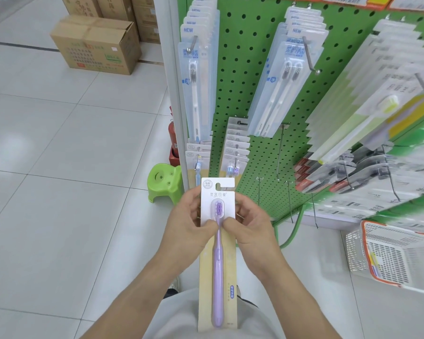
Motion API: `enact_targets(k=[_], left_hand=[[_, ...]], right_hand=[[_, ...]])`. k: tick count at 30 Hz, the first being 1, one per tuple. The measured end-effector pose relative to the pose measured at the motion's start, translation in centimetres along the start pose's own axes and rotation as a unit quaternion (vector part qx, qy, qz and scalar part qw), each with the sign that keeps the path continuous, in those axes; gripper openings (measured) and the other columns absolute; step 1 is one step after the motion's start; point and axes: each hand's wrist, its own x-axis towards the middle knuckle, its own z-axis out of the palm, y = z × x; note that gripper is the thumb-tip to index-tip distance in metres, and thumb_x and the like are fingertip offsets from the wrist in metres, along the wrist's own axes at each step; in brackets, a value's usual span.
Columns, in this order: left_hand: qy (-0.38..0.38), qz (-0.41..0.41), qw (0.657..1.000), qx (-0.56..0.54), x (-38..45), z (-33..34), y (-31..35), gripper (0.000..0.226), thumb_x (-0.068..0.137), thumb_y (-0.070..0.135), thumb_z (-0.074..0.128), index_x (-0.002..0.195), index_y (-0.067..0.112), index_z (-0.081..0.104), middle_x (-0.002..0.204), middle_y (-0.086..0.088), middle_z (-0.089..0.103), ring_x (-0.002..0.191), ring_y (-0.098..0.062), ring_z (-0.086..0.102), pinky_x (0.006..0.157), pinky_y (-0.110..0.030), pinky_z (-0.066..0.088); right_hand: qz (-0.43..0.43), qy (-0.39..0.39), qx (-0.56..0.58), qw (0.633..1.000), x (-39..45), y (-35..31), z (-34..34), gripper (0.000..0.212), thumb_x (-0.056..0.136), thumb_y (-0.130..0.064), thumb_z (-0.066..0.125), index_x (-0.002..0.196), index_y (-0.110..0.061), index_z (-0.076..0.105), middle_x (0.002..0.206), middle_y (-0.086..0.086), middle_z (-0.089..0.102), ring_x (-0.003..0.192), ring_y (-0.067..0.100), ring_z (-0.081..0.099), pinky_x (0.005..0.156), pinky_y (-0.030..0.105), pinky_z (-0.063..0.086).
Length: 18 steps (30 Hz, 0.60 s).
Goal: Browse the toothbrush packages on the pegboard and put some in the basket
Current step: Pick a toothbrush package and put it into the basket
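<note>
Held upright before the green pegboard (250,77): one carded toothbrush package (218,243), long axis vertical, purple brush head up near the hang slot, handle running down toward the body. Pinched at the card's upper part by both hands, left hand (189,226) on its left edge, right hand (250,228) on its right, thumbs meeting over the brush neck. Chinese lettering printed under a round seal on the white card top, too small to read with certainty. Hanging above the package on the pegboard: two rows of clear blister packs (196,77) marked "NEW", one with a single brush, one with two. Right of the package, on the floor: one white basket (387,255) with orange rim. Left of the pegboard: one green stool (163,182), stacked cardboard boxes (96,42).
</note>
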Motion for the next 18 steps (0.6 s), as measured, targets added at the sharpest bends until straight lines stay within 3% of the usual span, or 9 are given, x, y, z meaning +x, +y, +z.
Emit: enact_targets(k=[9,15,18], left_hand=[[-0.005,-0.004,1.0,-0.006,0.1,0.6,-0.2,0.064,0.082,-0.02,0.057,0.121,0.031,0.056,0.109,0.016,0.074,0.103,-0.006,0.071,0.086,-0.026,0.058],[-0.035,0.0,0.999,0.035,-0.4,0.3,-0.4,0.069,0.075,-0.01,0.06,0.127,0.036,0.053,0.116,0.016,0.071,0.105,-0.009,0.069,0.087,-0.028,0.059],[-0.045,-0.008,0.997,0.054,-0.8,0.2,-0.5,0.069,0.079,-0.012,0.061,0.128,0.036,0.052,0.115,0.018,0.07,0.099,-0.013,0.071,0.082,-0.034,0.061]], right_hand=[[0.001,-0.009,-0.008,1.0,0.3,0.4,-0.8,0.047,0.075,0.004,0.063,0.117,-0.017,0.07,0.104,0.009,0.077,0.091,0.02,0.07,0.079,0.033,0.059],[0.013,-0.024,-0.003,1.0,0.7,0.5,-1.2,0.052,0.075,0.003,0.063,0.123,-0.017,0.068,0.111,0.013,0.075,0.094,0.026,0.07,0.084,0.047,0.058],[0.013,-0.02,0.004,1.0,0.7,0.5,-1.4,0.052,0.073,0.002,0.064,0.121,-0.018,0.068,0.109,0.013,0.075,0.089,0.025,0.07,0.081,0.044,0.058]])
